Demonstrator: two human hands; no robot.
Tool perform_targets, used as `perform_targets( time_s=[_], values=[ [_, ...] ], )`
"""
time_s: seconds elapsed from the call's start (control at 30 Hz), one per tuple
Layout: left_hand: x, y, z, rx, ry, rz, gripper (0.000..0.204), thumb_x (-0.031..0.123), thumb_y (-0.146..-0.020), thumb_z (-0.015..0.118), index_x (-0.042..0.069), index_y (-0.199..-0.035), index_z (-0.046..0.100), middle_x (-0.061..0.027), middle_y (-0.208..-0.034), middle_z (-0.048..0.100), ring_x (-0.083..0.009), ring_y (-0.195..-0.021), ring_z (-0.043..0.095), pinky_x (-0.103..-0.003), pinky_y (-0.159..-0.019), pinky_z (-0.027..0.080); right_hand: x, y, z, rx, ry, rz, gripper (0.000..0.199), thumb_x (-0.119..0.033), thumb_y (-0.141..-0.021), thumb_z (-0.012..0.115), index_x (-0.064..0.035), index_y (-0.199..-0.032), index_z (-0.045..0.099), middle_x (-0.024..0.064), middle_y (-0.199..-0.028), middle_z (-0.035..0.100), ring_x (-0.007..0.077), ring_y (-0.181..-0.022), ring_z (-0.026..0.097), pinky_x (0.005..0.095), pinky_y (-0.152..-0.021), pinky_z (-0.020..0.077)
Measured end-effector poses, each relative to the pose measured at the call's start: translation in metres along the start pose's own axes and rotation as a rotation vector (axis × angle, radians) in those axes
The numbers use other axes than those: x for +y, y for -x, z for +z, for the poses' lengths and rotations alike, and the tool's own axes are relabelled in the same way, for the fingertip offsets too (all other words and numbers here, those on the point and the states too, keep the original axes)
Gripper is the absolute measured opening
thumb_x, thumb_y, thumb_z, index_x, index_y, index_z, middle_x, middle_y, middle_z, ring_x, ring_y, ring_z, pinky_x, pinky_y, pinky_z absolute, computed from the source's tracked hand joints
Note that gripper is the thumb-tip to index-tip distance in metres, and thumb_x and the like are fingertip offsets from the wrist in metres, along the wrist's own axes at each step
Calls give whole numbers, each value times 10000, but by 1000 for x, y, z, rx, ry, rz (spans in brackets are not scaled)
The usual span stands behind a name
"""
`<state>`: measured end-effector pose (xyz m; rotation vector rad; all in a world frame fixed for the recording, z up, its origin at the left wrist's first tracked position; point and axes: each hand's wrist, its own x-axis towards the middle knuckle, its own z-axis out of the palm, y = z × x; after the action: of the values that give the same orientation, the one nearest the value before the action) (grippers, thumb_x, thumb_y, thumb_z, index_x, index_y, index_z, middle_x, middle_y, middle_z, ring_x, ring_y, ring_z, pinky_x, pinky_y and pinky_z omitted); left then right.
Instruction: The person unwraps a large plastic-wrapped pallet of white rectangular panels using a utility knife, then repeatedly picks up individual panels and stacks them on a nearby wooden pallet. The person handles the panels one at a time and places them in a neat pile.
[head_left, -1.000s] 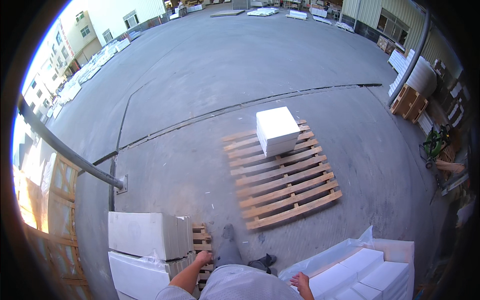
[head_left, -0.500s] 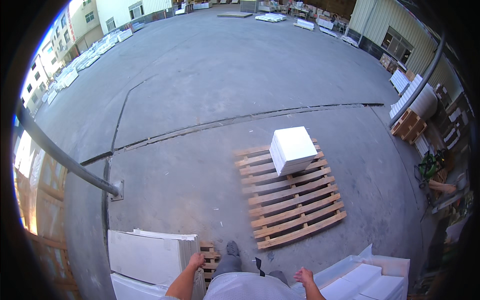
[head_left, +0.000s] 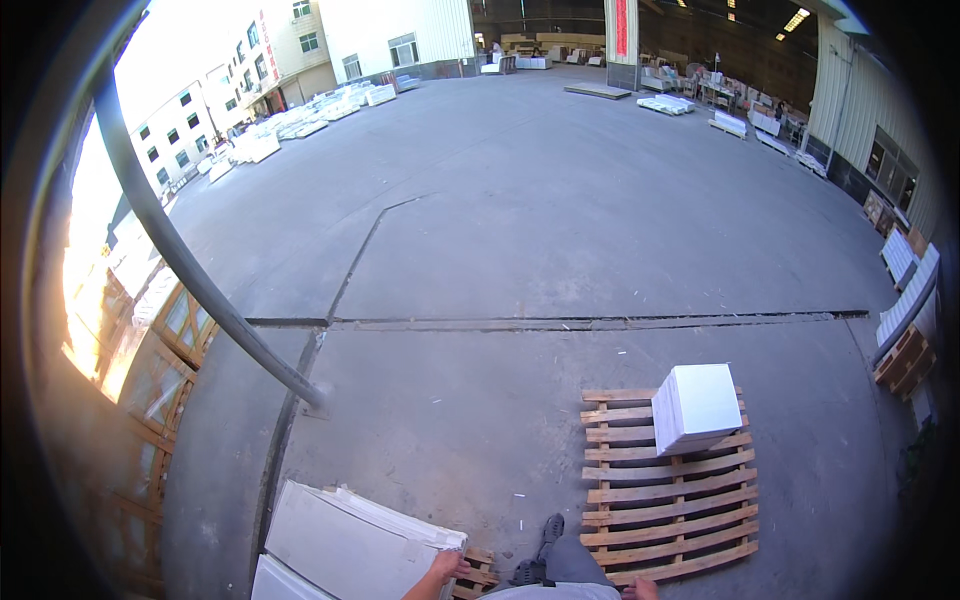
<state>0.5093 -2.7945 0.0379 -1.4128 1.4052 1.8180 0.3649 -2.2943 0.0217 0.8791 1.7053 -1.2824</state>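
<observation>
My left hand (head_left: 452,566) is beside the near right corner of a stack of pale flat boards or cartons (head_left: 360,545). Its fingers look loosely extended and hold nothing I can see; whether they touch the stack I cannot tell. At the lower edge, partly cut off, my right hand (head_left: 640,590) hangs by the near edge of a wooden pallet (head_left: 670,520), its fingers apart and nothing visible in them. Toward the pallet's far right part stands a short stack of white box-like blocks (head_left: 697,408).
Under the pale stack, slats of another pallet (head_left: 476,574) show beside my feet. A grey metal post (head_left: 200,275) is bolted to the concrete at left, with wooden crates (head_left: 150,430) beyond it. A long floor groove (head_left: 600,323) crosses ahead. White bundles (head_left: 905,255) line the right.
My view has swung left and up, so the pallet and white blocks appear lower and farther right. The open carton of white blocks at my right has left the picture. Both hands still look empty.
</observation>
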Motion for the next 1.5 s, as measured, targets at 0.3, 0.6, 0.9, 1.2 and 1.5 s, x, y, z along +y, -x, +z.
perform_targets(
  time_s=[0.3, 0.6, 0.9, 1.2, 1.5],
  values=[
    [70, -94, -19, 97, -114, -106, 348, 213, -909, 456, -51, -1128, 516, -202, -1033, 645, -324, -832, 668, -433, -636, 544, -167, -84, 33, -88, 47, -74, 351, -351, -930, 464, -8, -956, 532, 147, -822, 632, 284, -618, 656, 366, -465, 508],
    [230, -176, -9, 43, -198, -2, 362, 212, -916, 429, -51, -1146, 523, -215, -1047, 647, -340, -824, 673, -426, -655, 548, -254, -192, 41, 42, -183, -144, 324, -330, -929, 470, -12, -934, 524, 129, -755, 623, 275, -560, 641, 361, -423, 494],
    [452, -290, -22, -26, -649, -6, 395, 246, -917, 428, -45, -1165, 527, -187, -1051, 655, -298, -822, 681, -397, -644, 556, -328, -180, 102, 254, -503, -13, 326, -315, -941, 467, 6, -942, 523, 147, -773, 630, 283, -552, 638, 369, -417, 497],
    [730, -378, 64, -116, -1153, 172, 395, 260, -905, 415, -53, -1092, 565, -179, -1015, 666, -275, -800, 679, -376, -639, 550, -386, -152, 228, 271, -704, 156, 322, -306, -941, 469, 12, -940, 523, 155, -782, 634, 288, -562, 640, 371, -421, 499],
    [795, -364, 271, -391, -1468, 376, 396, 268, -903, 409, -45, -1080, 575, -170, -1004, 669, -259, -807, 674, -391, -670, 534, -365, -147, 236, 358, -934, 296, 319, -297, -941, 472, 17, -938, 524, 163, -792, 638, 292, -571, 643, 373, -425, 501]
  ],
)
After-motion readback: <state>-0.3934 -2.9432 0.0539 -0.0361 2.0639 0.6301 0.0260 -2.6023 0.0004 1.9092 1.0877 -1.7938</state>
